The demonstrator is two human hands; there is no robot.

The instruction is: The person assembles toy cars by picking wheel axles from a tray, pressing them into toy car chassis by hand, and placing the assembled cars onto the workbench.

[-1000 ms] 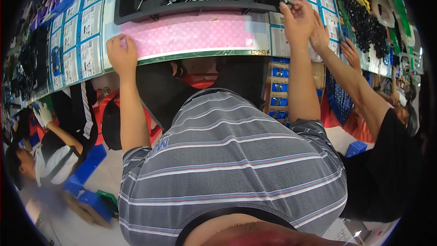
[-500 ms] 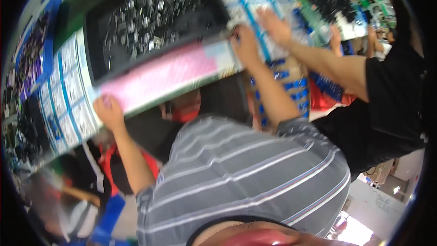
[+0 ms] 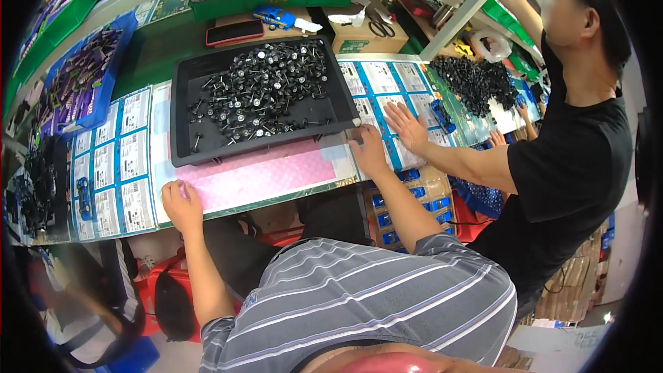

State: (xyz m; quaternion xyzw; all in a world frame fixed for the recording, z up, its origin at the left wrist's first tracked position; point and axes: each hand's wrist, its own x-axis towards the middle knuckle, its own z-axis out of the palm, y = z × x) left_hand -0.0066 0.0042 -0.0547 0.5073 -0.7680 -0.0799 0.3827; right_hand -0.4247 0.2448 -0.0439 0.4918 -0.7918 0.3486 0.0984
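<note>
My left hand [image 3: 181,206] rests at the table's front edge, on the left end of a pink bubble-wrap sheet [image 3: 269,174]. Its fingers are curled, and what they hold, if anything, is hidden. Close by the right front corner of a black tray [image 3: 185,100], my right hand [image 3: 369,150] has its fingers bent inward; their grip cannot be made out. Inside the tray lies a heap of small black wheels on axles [image 3: 266,86]. Just right of my right hand, a co-worker's hand [image 3: 407,128] is spread open over printed sheets [image 3: 381,77].
More blue-bordered printed sheets [image 3: 135,139] cover the table's left side, with a blue toy car [image 3: 84,197] on them. A blue bin [image 3: 114,90] stands far left. Behind the tray are a phone [image 3: 235,32] and scissors [image 3: 381,24]. Black parts [image 3: 476,86] are piled at right.
The view has steadied and shifted, so the tray and table appear lower and more level. My hands keep their places beside the tray and sheet.
</note>
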